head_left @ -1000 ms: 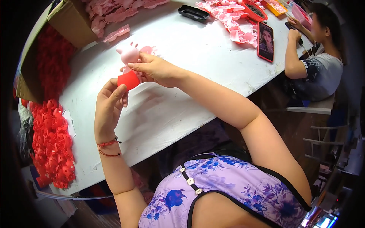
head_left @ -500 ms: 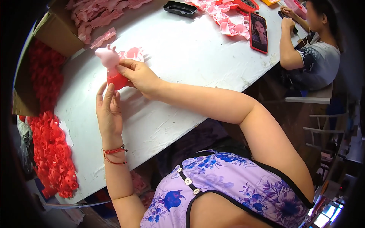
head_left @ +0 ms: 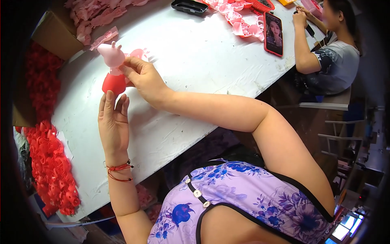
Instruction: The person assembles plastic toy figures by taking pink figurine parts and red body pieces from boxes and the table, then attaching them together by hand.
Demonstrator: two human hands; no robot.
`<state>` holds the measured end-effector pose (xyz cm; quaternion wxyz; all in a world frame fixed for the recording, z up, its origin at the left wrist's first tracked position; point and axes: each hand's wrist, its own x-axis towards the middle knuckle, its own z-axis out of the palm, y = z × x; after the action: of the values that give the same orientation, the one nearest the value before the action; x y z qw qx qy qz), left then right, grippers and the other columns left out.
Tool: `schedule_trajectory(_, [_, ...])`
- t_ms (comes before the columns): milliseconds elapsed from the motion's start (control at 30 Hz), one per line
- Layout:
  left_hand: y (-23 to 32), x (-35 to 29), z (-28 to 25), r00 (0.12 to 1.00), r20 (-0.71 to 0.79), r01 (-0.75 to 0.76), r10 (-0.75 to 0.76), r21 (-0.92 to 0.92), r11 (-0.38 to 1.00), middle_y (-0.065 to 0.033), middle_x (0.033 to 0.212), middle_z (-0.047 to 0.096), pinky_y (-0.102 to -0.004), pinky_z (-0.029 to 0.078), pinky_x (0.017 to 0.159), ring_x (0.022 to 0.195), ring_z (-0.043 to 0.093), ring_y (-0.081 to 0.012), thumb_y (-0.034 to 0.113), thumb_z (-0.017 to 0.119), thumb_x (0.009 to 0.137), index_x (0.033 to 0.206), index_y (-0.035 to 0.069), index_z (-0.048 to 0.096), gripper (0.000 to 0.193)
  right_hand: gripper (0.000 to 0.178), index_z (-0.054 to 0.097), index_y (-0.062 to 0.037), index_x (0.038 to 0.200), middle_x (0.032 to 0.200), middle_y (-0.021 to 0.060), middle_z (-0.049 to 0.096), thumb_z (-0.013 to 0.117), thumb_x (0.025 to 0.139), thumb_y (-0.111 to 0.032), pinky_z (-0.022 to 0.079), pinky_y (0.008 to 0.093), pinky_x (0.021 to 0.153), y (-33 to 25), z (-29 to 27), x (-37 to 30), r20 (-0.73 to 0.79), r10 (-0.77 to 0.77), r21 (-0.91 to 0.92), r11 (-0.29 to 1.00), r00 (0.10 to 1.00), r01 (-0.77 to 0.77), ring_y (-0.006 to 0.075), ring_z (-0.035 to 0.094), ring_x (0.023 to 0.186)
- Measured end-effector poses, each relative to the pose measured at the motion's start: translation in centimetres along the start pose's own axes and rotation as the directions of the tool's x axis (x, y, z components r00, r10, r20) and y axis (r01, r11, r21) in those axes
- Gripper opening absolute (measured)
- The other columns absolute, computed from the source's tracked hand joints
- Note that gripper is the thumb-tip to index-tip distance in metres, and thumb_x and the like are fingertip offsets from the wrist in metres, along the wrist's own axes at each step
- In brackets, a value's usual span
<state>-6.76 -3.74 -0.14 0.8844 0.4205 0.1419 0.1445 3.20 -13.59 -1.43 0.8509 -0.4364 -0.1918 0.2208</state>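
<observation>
A toy pig figure (head_left: 113,83) with a pale pink head and a red skirt-shaped lower body stands up over the table at left. My right hand (head_left: 147,81) pinches it from the right at the pink upper body, thumb and fingers closed. Below, my left hand (head_left: 115,116) has its fingers stretched upward, with a fingertip at the bottom edge of the red part. Whether that fingertip presses on the toy is hard to see. Behind the figure and my right fingers lies another pale pink moulded piece (head_left: 140,54), partly hidden.
Red moulded parts (head_left: 53,171) are heaped along the left edge, beside a cardboard box (head_left: 61,36). Pink parts (head_left: 95,14) pile up at the back left, more (head_left: 243,29) toward the right. A phone (head_left: 273,34) and black tray (head_left: 189,7) lie on the white table (head_left: 195,61). A person (head_left: 333,53) works at right.
The figure has shifted slightly left in view and turned, showing more of its red part. My left fingers now sit lower, at its base. The right hand keeps its pinch.
</observation>
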Motion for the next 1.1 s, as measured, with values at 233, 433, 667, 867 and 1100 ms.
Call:
schedule_trajectory(233, [0.8,0.3,-0.3,0.995,-0.036,-0.084,0.09,0.155,0.984,-0.0092,0.102,0.059,-0.0264,0.05,0.082,0.087,0.06,-0.0154,0.017,0.055,0.091,0.108,-0.002,0.053,0.026,0.026,0.051,-0.0016,0.113,0.103,0.0062,0.058,0.045,0.095,-0.02,0.048,0.0267,0.082,1.0,0.4,0.0,0.065,-0.004,-0.119,0.993,0.998,0.012,0.012,0.057,0.095])
schedule_trajectory(433, [0.9,0.7,-0.7,0.996,-0.034,-0.069,0.077,0.18,0.981,-0.0071,0.1,0.06,-0.0235,0.049,0.079,0.084,0.059,-0.0122,0.017,0.055,0.09,0.109,-0.002,0.054,0.027,0.026,0.053,-0.0026,0.113,0.103,0.005,0.058,0.047,0.094,-0.019,0.048,0.0277,0.083,-0.3,-0.1,0.1,0.135,0.034,-0.074,0.997,0.99,-0.024,0.0108,0.055,0.095])
schedule_trajectory(667, [1.9,1.1,-1.1,0.998,-0.02,-0.058,0.06,0.054,0.997,-0.0052,0.1,0.06,-0.0213,0.048,0.075,0.081,0.055,-0.0094,0.018,0.053,0.092,0.117,-0.001,0.052,0.032,0.026,0.053,-0.0017,0.116,0.104,0.0045,0.059,0.045,0.095,-0.014,0.05,0.0295,0.083,0.5,0.0,0.5,0.157,0.059,-0.013,0.998,0.986,-0.057,0.0119,0.057,0.093])
schedule_trajectory(867, [1.8,1.3,-1.2,0.999,-0.031,-0.031,0.032,0.044,0.999,-0.0085,0.091,0.061,-0.0235,0.054,0.077,0.08,0.06,-0.0123,0.016,0.055,0.09,0.107,-0.005,0.056,0.027,0.024,0.056,-0.002,0.112,0.1,0.0038,0.06,0.044,0.095,-0.016,0.05,0.0278,0.081,-0.8,0.1,0.0,0.161,0.107,0.018,0.994,0.981,-0.112,0.011,0.057,0.091])
schedule_trajectory(1100, [2.3,1.0,-1.1,1.0,0.013,-0.017,0.017,0.009,1.0,-0.0089,0.092,0.061,-0.0227,0.054,0.077,0.08,0.06,-0.0127,0.016,0.055,0.09,0.105,-0.007,0.056,0.027,0.031,0.051,-0.0035,0.121,0.11,0.0068,0.058,0.045,0.095,-0.02,0.048,0.03,0.089,-0.5,0.0,0.1,0.202,0.138,-0.023,0.99,0.97,-0.136,0.0141,0.058,0.099])
